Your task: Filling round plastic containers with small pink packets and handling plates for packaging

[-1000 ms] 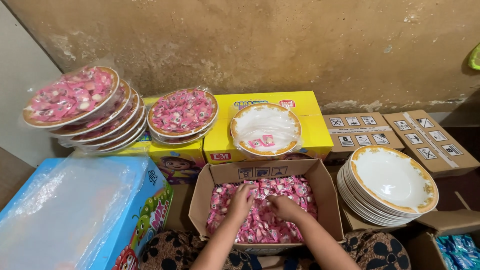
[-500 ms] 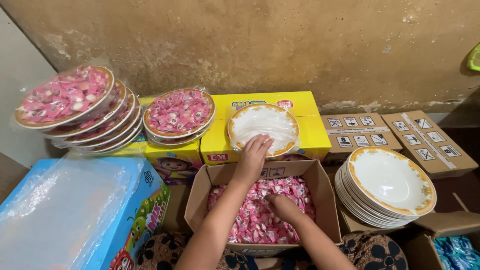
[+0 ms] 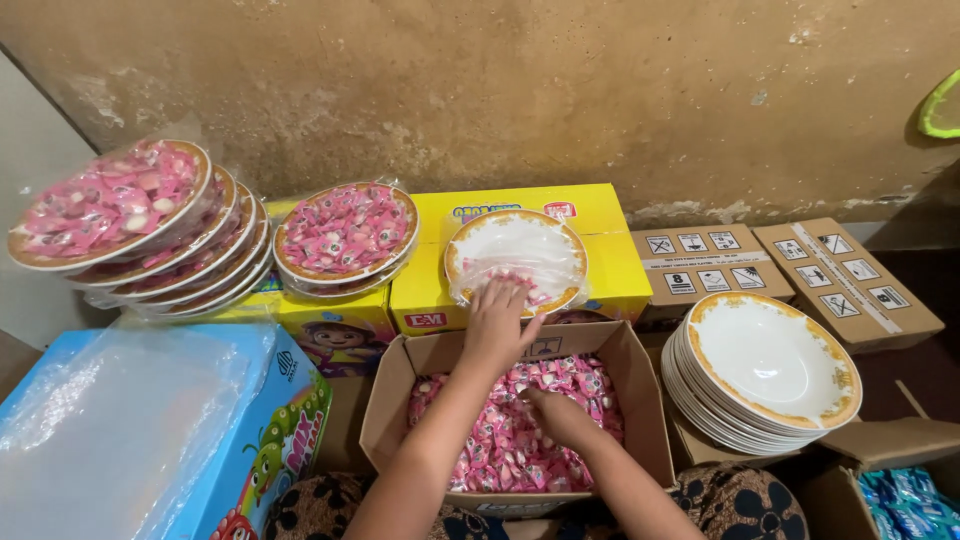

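Observation:
A white plate with a gold rim [image 3: 520, 250] leans in a clear plastic bag on a yellow box [image 3: 600, 245]. My left hand [image 3: 498, 322] lies palm down on the plate's lower edge, fingers spread over a few pink wrapped candies [image 3: 535, 295]. Just below stands an open cardboard box [image 3: 640, 390] full of pink candies [image 3: 490, 440]. My right hand [image 3: 560, 418] is dug into that pile, fingers curled around some candies.
Bagged plates of pink candies are stacked at the left [image 3: 120, 215], with another beside them [image 3: 345, 235]. A stack of empty gold-rimmed plates [image 3: 775, 365] sits on the right, brown cartons [image 3: 790, 270] behind it. A blue plastic-covered box [image 3: 130, 430] lies at the lower left.
My left hand rose out of the candy box to the bagged plate and now rests on its lower edge. The right hand stayed in the candy box.

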